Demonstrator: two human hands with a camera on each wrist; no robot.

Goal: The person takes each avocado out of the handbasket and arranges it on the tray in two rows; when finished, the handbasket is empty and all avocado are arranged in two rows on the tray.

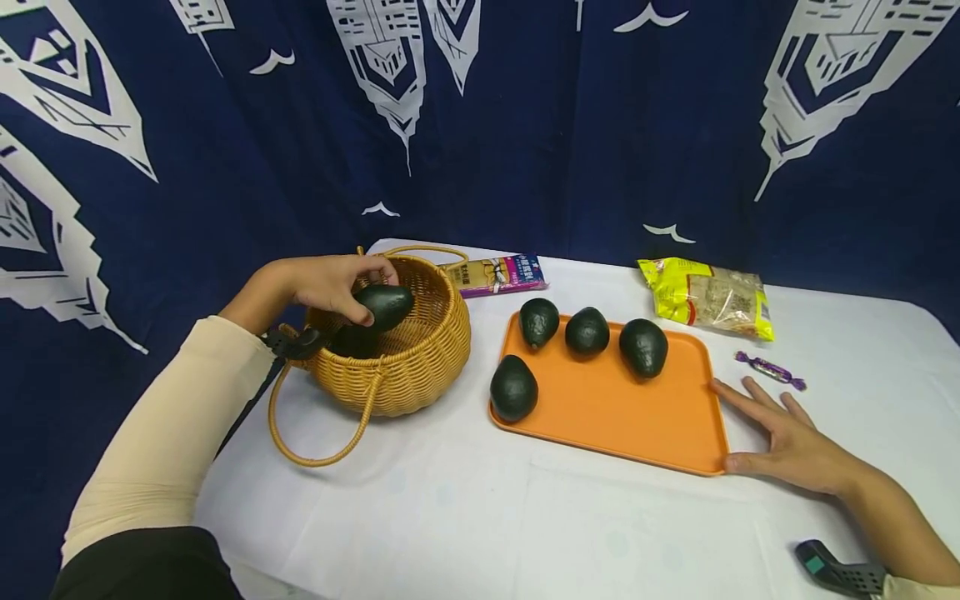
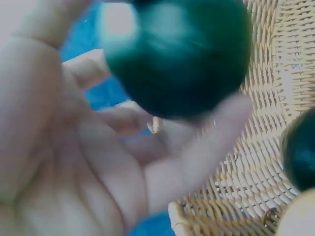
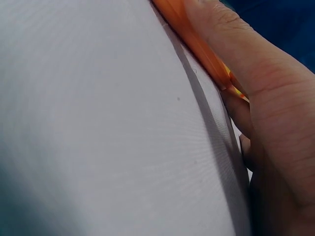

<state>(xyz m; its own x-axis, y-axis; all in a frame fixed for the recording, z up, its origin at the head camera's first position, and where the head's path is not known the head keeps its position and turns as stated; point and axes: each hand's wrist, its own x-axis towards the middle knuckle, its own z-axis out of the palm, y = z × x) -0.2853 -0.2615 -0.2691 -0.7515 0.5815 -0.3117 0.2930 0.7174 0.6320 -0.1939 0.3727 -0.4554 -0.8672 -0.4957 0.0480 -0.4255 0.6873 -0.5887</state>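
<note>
My left hand (image 1: 330, 283) grips a dark green avocado (image 1: 387, 307) at the mouth of a round wicker basket (image 1: 405, 383). The left wrist view has this avocado (image 2: 182, 59) between thumb and fingers, a little blurred. Inside the basket lies another dark avocado (image 2: 301, 152), partly cut off by the frame edge. An orange tray (image 1: 600, 417) carries several avocados: three along its far side and one avocado (image 1: 513, 388) at the near left corner. My right hand (image 1: 802, 446) touches the tray's right edge with spread fingers; its thumb (image 3: 236, 39) rests at the near corner.
Behind the basket lies a purple and gold pasta packet (image 1: 498, 276). A yellow clear-fronted bag (image 1: 712, 297) sits beyond the tray, with a purple wrapped candy (image 1: 771, 369) to its right. One basket handle (image 1: 318, 460) droops onto the white table (image 1: 450, 517). A dark blue curtain (image 1: 525, 150) hangs behind.
</note>
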